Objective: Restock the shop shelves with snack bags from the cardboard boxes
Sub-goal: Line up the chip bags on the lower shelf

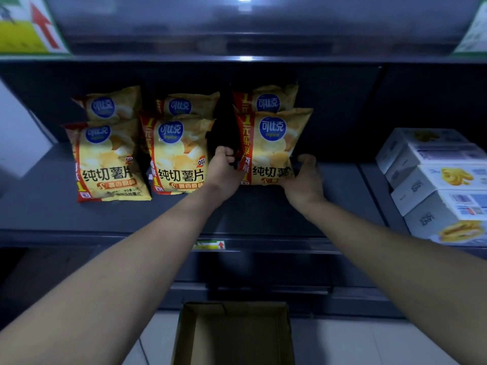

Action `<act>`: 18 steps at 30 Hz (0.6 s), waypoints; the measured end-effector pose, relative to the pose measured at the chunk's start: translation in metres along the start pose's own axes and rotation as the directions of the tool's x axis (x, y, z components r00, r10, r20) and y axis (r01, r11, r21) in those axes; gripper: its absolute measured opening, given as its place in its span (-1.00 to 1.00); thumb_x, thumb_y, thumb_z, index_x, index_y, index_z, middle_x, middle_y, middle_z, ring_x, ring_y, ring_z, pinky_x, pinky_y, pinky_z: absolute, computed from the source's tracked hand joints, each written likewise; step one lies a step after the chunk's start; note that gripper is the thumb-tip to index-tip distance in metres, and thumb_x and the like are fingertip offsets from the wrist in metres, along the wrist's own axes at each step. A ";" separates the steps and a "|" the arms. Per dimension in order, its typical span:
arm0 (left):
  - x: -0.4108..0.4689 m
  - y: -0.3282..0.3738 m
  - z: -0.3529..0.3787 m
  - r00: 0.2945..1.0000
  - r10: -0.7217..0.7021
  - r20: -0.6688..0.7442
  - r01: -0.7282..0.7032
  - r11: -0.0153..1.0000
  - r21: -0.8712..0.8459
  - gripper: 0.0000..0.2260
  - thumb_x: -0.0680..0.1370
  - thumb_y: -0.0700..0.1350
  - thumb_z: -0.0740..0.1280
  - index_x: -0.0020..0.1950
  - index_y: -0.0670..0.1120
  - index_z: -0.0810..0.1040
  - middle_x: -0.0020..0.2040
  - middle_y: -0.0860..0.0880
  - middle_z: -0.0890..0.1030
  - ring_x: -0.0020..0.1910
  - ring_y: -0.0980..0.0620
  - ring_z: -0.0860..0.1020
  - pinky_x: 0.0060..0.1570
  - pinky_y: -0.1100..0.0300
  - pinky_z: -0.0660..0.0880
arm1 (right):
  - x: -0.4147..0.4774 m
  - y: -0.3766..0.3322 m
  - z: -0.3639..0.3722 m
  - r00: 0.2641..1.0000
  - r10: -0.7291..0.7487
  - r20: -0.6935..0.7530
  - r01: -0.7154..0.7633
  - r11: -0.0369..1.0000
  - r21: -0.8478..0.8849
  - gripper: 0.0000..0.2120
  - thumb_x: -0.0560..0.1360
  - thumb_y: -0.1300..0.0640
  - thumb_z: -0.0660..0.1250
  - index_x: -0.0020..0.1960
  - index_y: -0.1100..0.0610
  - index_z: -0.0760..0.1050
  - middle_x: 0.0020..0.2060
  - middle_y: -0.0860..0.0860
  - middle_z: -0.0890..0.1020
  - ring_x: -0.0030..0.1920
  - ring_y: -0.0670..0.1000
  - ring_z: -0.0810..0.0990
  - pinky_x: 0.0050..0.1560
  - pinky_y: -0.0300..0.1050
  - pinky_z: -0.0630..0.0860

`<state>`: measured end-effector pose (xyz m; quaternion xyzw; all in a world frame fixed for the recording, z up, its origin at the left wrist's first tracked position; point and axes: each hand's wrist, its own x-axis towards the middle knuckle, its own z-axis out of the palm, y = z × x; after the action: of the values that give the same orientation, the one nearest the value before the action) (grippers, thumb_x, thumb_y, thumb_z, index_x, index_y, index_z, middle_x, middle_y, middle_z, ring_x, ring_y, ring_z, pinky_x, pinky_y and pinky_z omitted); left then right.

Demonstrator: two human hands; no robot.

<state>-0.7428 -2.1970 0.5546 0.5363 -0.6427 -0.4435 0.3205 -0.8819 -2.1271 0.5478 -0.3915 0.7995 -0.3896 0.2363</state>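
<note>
The held bag [274, 143] is a glossy, crinkled yellow foil pillow with a red side band and a blue round logo. It stands tilted back on the shelf [263, 214], a flat, matte dark-grey board. The left hand [224, 167] grips the bag's lower left edge with curled fingers. The right hand [305, 177] cups its lower right corner, fingers bent round the seam.

Right behind the held bag, touching it, a rear bag [268, 101] of the same kind shows only its top. To the left of the held bag, across a narrow dark gap where the left hand sits, stand the middle bags [179, 154], one in front of the other. Further left are the left bags [108, 164], paired the same way, with serrated top seams.

To the right of the held bag runs a bare stretch of shelf. Past it, beyond an upright divider, is a row of smooth white cartons [432, 180] with printed labels. In front of the held bag the board runs bare to its straight front lip, where a small green tag [208, 245] sits.

Below the held bag, on the pale tiled floor, the box [232, 335] of brown cardboard stands open-topped between the two forearms, its flaps out and its inner walls showing.
</note>
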 end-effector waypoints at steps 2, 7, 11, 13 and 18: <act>-0.005 0.000 -0.012 1.000 0.011 0.002 -0.011 0.998 -0.054 -0.77 0.48 -0.40 0.25 -0.05 -0.09 0.37 -0.26 0.04 0.37 -0.21 0.06 0.35 -0.22 0.26 0.34 | -0.010 -0.014 0.002 0.996 -0.077 -0.036 0.077 0.997 -0.005 -0.57 0.46 0.30 0.29 0.30 0.18 0.31 0.28 0.13 0.37 0.29 0.14 0.38 0.31 0.03 0.39; -0.011 -0.025 -0.067 0.990 -0.095 -0.100 0.100 0.994 0.052 -0.82 0.49 -0.31 0.21 -0.23 -0.10 0.51 -0.21 -0.16 0.58 -0.11 -0.20 0.58 -0.02 -0.01 0.55 | -0.036 -0.051 0.028 0.967 -0.207 0.151 0.215 0.976 -0.038 -0.66 0.49 0.24 0.30 0.26 0.18 0.40 0.21 0.10 0.50 0.22 0.08 0.48 0.15 -0.16 0.38; -0.017 -0.047 -0.106 0.970 -0.214 -0.114 0.236 0.941 0.244 -0.87 0.54 -0.23 0.22 -0.09 -0.23 0.55 -0.12 -0.19 0.59 -0.12 -0.12 0.53 -0.12 0.18 0.50 | -0.053 -0.065 0.059 0.896 -0.185 0.403 0.223 0.974 -0.047 -0.66 0.53 0.21 0.28 0.30 0.19 0.44 0.26 0.07 0.52 0.25 0.06 0.48 0.18 -0.18 0.38; -0.017 -0.050 -0.112 0.972 -0.233 -0.031 0.234 0.946 0.225 -0.94 0.53 -0.27 0.27 -0.06 -0.18 0.53 -0.14 -0.12 0.53 -0.13 -0.04 0.44 -0.18 0.20 0.39 | -0.058 -0.067 0.075 0.855 -0.157 0.494 0.215 0.975 -0.061 -0.64 0.53 0.20 0.28 0.33 0.17 0.43 0.29 0.07 0.51 0.26 0.05 0.48 0.17 -0.19 0.38; -0.018 -0.053 -0.118 0.985 -0.173 0.019 0.170 0.981 0.091 -0.81 0.54 -0.34 0.26 0.11 -0.17 0.51 -0.10 -0.09 0.49 -0.24 0.06 0.44 -0.31 0.36 0.41 | -0.060 -0.075 0.093 0.809 -0.106 0.578 0.186 0.979 -0.080 -0.51 0.54 0.23 0.25 0.45 0.13 0.29 0.36 0.08 0.42 0.32 0.07 0.42 0.16 -0.25 0.33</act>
<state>-0.6126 -2.2078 0.5543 0.5974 -0.6176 -0.4475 0.2479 -0.7506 -2.1487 0.5580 -0.5652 0.6834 -0.2176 0.4076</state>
